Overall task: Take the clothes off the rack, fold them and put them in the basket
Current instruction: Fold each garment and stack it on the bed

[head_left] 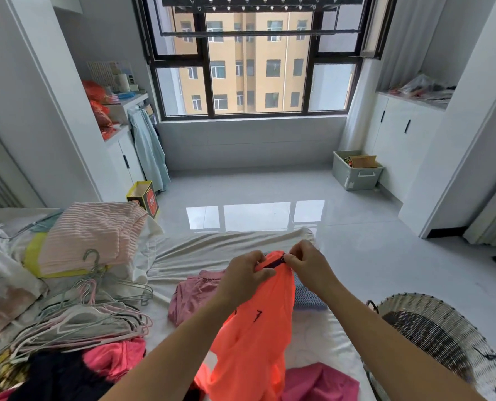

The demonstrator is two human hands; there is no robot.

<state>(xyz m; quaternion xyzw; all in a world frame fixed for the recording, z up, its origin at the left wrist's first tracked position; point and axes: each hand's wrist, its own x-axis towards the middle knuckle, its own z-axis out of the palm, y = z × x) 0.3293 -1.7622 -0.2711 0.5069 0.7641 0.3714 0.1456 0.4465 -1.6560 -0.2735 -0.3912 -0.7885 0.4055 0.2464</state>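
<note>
A bright orange garment point(255, 337) with a dark trim at its top edge hangs over the bed. My left hand point(245, 274) grips its top edge from the left. My right hand point(306, 263) pinches the same edge from the right, close beside the left. A woven wicker basket point(432, 337) stands at the lower right, next to the bed. The drying rack point(255, 7) runs across the top of the window and carries no clothes. Under the orange garment lie a mauve garment point(191, 296) and a blue-grey one point(309, 296).
A heap of hangers point(96, 311) lies on the bed at left. A folded pink ribbed piece point(96, 233) lies on a yellow box behind them. Pink and dark clothes point(96, 363) lie at the lower left, a magenta one point(319, 383) at the bottom. A grey storage bin point(356, 172) stands on the tiled floor.
</note>
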